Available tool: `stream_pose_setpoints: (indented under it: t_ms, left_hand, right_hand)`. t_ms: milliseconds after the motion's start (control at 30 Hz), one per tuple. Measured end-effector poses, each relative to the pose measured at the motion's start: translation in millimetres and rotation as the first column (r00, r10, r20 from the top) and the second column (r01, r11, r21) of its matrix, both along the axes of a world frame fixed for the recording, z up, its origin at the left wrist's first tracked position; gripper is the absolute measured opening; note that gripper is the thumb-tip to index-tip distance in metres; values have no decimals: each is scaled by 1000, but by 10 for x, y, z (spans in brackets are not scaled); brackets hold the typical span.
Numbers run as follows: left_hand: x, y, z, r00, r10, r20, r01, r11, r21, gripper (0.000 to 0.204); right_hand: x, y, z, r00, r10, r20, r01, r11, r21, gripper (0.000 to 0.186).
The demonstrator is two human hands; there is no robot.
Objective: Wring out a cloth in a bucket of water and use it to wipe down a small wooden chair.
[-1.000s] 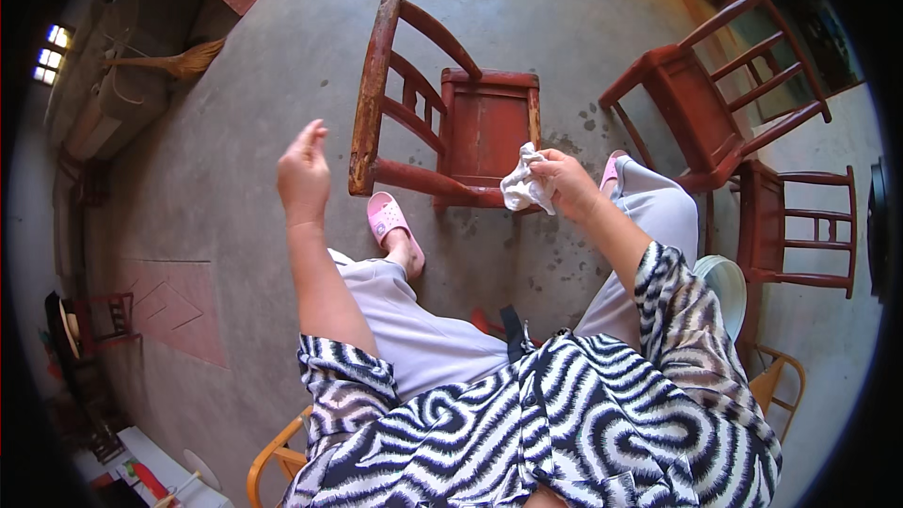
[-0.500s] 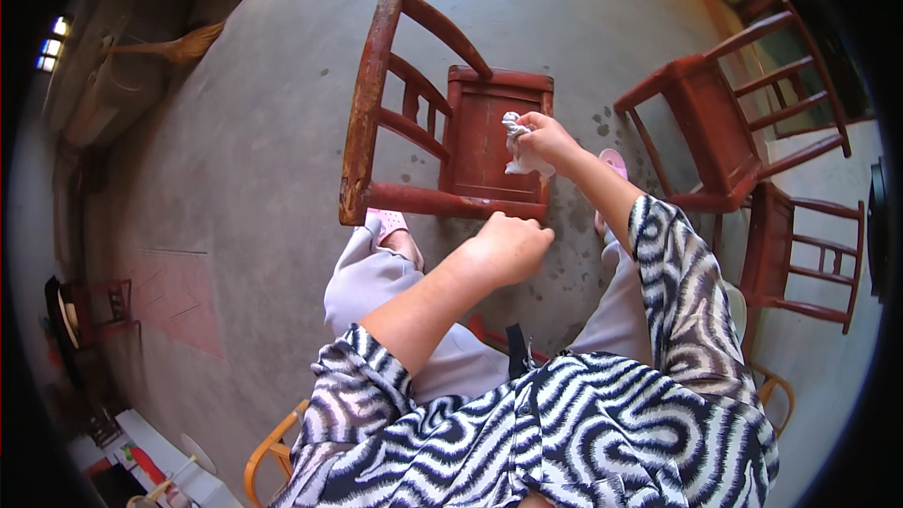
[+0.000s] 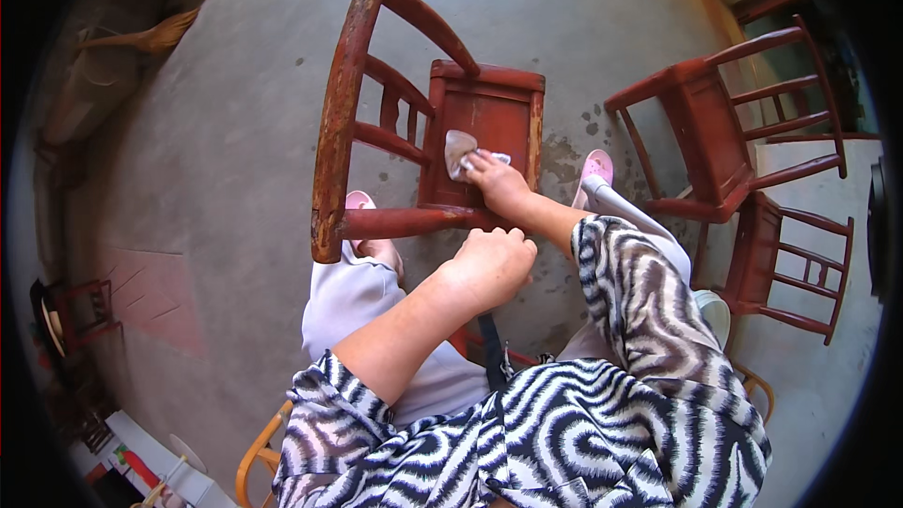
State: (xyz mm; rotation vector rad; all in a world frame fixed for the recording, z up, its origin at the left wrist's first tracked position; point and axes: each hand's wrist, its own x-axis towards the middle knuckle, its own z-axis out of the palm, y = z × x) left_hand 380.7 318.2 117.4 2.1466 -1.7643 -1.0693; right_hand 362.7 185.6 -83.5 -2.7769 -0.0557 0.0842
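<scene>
A worn red wooden chair (image 3: pixel 489 122) stands in front of me, its backrest post rising at the left. My right hand (image 3: pixel 500 183) presses a crumpled, greyish-white cloth (image 3: pixel 458 149) onto the seat, near the backrest side. Curled into a fist, my left hand (image 3: pixel 497 265) is just in front of the chair's near rail (image 3: pixel 404 220). The underside of its fingers is hidden, so whether it holds anything does not show.
Two more red chairs stand at the right, one farther (image 3: pixel 701 127) and one nearer (image 3: pixel 752 254). A broom (image 3: pixel 155 36) leans at the far left. Dark wet spots (image 3: pixel 562 160) mark the concrete floor beside the seat. My pink shoes flank the chair.
My right hand has come down and left, from holding the cloth bunched above the seat to pressing it on the seat. My left hand has shifted slightly nearer to me.
</scene>
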Motion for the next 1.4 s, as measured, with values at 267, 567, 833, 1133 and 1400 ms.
stream_pose_setpoints:
  t_ms: [267, 567, 833, 1133, 1400]
  left_hand:
    - [-27, -112, 1, 998, 17, -58, -16, 1000, 5, 29]
    - [-72, -167, -16, 997, -31, -65, 31, 999, -7, 28]
    - [172, -107, -132, 983, 182, -23, -175, 970, 170, 26]
    - [310, -165, -387, -175, 730, -661, -895, 163, 416, 27]
    - [365, -268, -537, -453, 380, -806, -846, 100, 523, 13]
  right_hand:
    - [238, -697, 22, 943, -299, -148, 327, 747, 578, 33]
    - [143, -710, -71, 983, -180, 43, 184, 972, -143, 24]
    - [-240, -530, 611, 710, -302, -636, 697, 182, 693, 23]
    - [-432, -538, 1407, 823, -180, -538, 366, -556, 746, 34]
    - [-319, -425, 1240, 684, -347, -642, 415, -538, 733, 27]
